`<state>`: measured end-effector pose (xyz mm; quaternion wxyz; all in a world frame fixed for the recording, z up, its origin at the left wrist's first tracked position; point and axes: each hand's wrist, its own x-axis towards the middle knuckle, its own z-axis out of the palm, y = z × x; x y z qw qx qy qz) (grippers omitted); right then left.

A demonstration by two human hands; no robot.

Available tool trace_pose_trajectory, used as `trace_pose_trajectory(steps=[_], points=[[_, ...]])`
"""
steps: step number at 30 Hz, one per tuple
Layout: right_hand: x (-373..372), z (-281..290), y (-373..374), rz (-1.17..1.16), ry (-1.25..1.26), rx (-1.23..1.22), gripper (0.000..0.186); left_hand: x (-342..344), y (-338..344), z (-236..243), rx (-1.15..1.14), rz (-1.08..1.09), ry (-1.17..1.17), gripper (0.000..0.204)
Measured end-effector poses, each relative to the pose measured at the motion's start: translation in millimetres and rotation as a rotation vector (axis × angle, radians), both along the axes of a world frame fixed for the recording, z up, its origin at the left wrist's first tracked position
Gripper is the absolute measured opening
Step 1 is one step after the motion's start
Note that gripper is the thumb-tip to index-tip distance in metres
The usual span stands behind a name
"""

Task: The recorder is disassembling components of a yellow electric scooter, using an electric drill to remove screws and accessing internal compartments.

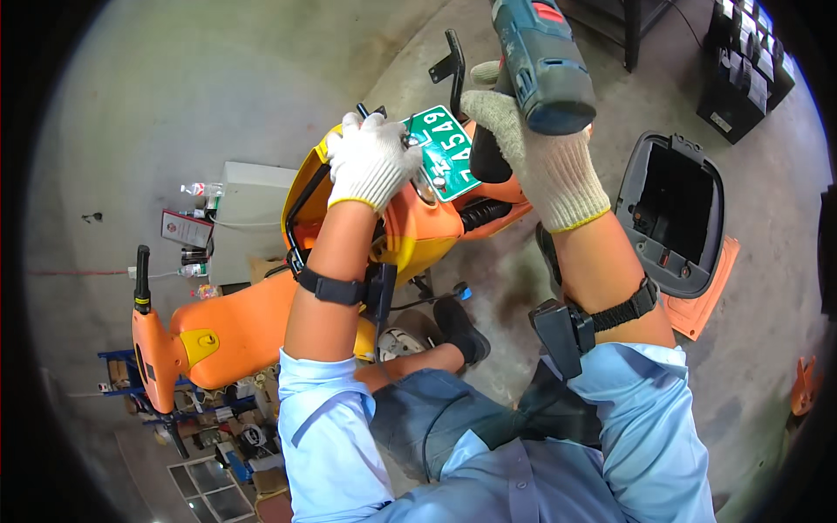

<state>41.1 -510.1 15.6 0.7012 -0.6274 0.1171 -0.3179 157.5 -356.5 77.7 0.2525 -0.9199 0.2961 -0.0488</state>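
Observation:
A teal and black cordless drill (547,74) is gripped in my gloved right hand (545,152), its body reaching to the top edge of the view. Beside it, a green number plate (443,144) with white characters lies at the tail of an orange and yellow electric scooter (235,331). A round bolt head or washer shows near the plate's lower edge. My gloved left hand (370,161) rests at the plate's left end, over the yellow body panel, with its fingers bent. What those fingers hold, if anything, is hidden.
A black bracket (452,65) stands up behind the plate. On the floor at right lie a dark open storage box (629,227) and an orange panel (704,296). Black batteries (737,96) stand at far right. Bottles (202,189) are by a pale cabinet (253,200) at left.

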Motion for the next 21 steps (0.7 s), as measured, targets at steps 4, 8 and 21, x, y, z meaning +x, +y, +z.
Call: trace_pose_trajectory(steps=[4, 8, 21], points=[[6.6, -7.3, -1.6, -0.107, -0.067, -0.077, 0.040, 42.5, -10.4, -17.3, 0.114, 0.061, 0.037, 0.032], [4.1, 3.4, 1.7, -0.089, 0.029, -0.093, 0.039, 38.6, 2.5, 2.6, -0.359, 0.152, 0.156, 0.029], [-6.7, 12.2, -5.9, -0.097, 0.163, 0.247, 0.043, 85.1, -39.3, -14.8, 0.011, 0.085, 0.010, 0.020]])
